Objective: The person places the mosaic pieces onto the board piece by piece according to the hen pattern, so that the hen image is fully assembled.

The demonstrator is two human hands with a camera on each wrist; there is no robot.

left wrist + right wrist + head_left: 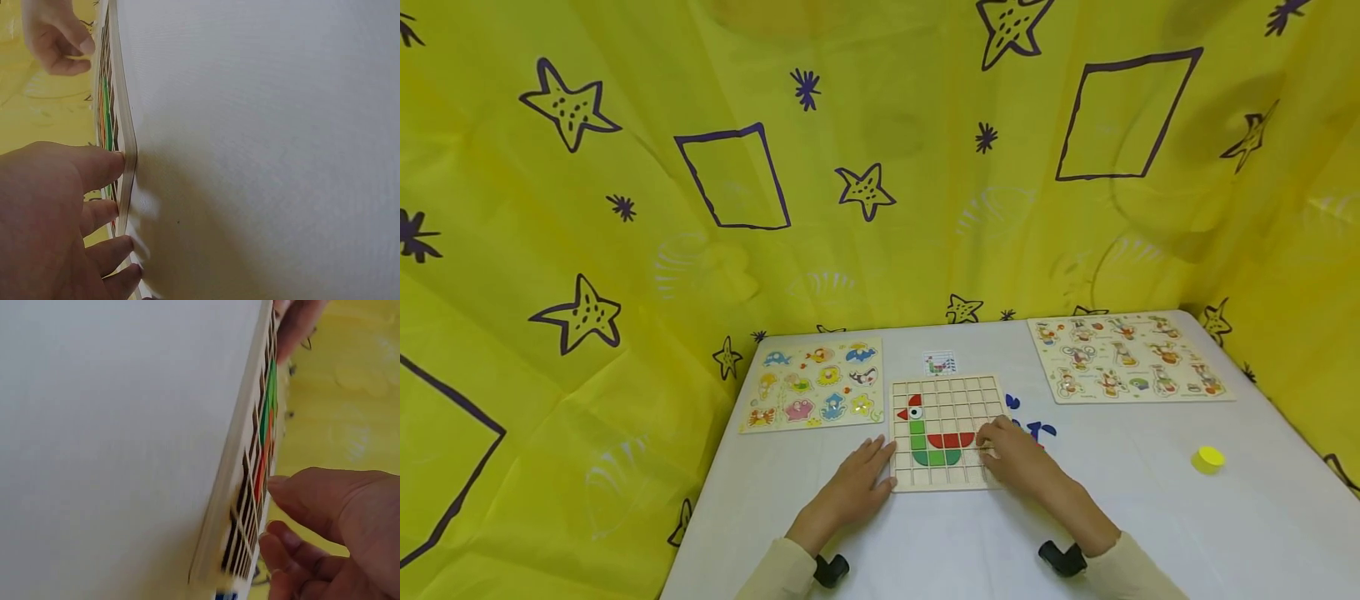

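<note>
A wooden grid board (947, 475) lies in the middle of the table, with a bird figure of coloured pieces set in its cells. Green pieces (936, 457) form the neck and base, red pieces (951, 440) lie above that base, and a round eye piece (915, 412) sits at the head. My left hand (857, 482) rests at the board's left edge, fingers extended and thumb near the lower corner. Over the right-hand cells is my right hand (1018, 457), fingers bent. Its thumb and index fingertips stand apart in the right wrist view, with no piece visible between them.
Loose blue pieces (1040, 431) lie right of the board, partly behind my right hand. A small picture card (940, 362) is behind the board. Puzzle boards lie at back left (808, 383) and back right (1131, 358). A yellow cylinder (1208, 459) stands farther right.
</note>
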